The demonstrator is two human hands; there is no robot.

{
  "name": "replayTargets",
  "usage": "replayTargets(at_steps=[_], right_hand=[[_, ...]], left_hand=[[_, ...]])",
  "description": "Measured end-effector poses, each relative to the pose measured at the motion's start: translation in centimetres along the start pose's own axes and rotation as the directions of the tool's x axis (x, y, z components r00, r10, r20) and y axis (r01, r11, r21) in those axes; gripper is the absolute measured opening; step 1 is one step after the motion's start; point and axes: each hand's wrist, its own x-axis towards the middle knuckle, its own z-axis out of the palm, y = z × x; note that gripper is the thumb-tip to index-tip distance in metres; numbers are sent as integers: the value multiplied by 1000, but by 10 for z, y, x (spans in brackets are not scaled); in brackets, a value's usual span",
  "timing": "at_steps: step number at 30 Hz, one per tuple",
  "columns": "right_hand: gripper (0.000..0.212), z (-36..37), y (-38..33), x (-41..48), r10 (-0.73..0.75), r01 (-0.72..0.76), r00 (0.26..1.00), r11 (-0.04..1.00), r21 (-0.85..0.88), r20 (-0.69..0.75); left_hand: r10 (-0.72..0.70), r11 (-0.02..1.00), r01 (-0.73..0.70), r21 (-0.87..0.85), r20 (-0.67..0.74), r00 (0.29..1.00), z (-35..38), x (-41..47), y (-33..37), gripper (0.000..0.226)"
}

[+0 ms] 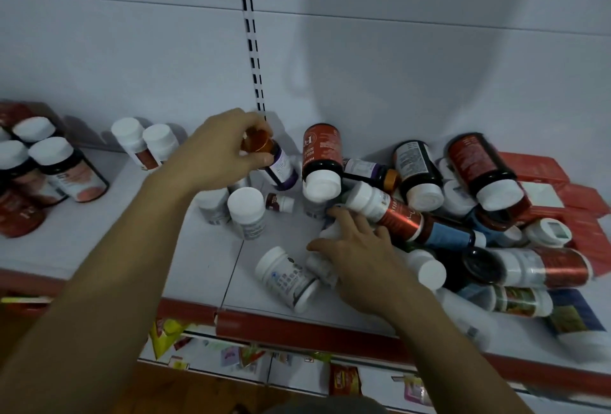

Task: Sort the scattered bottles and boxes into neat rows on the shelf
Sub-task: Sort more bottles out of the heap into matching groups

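Reference landmark: the slotted rail (253,50) on the back wall above the shelf (99,248).

1. Far left of the rail, a group of white-capped bottles (66,169) stands upright on the shelf. Two more white-capped bottles (145,145) stand nearer the rail, against the back wall.
2. Directly below the rail, the left hand (218,155) pinches the orange cap (256,142) of a purple-labelled bottle (281,167). The bottle is tilted, with its base close to the shelf.
3. Below and slightly left of the rail, a few white bottles (246,212) stand together.
4. Right of the rail, the right hand (360,258) lies on the edge of the heap of bottles (429,188). Its fingers are bent over a white bottle (330,231); a closed grip cannot be confirmed.
5. Far right of the rail, red boxes (545,169) lie behind the heap.
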Motion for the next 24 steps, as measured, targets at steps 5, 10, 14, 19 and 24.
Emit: replayTargets(at_steps=[5,10,14,19,24], right_hand=[[46,1,-5,10,32,-32,997,999,12,-74],[48,4,-1,10,55,-15,966,987,157,-254],[40,2,5,5,162,49,892,893,448,-422],[34,-16,10,-6,441,205,786,476,855,-433],[40,-34,23,-36,725,430,648,-93,898,-235]], left_hand=[[-189,874,34,-485,-274,943,17,-45,11,29],[-305,771,-5,-637,-377,874,30,-66,10,29],[-374,697,-13,-717,-379,847,30,-74,4,29],[-342,624,-84,-777,-368,865,25,-79,8,29],[-238,550,-185,-815,-365,900,26,-59,38,30]])
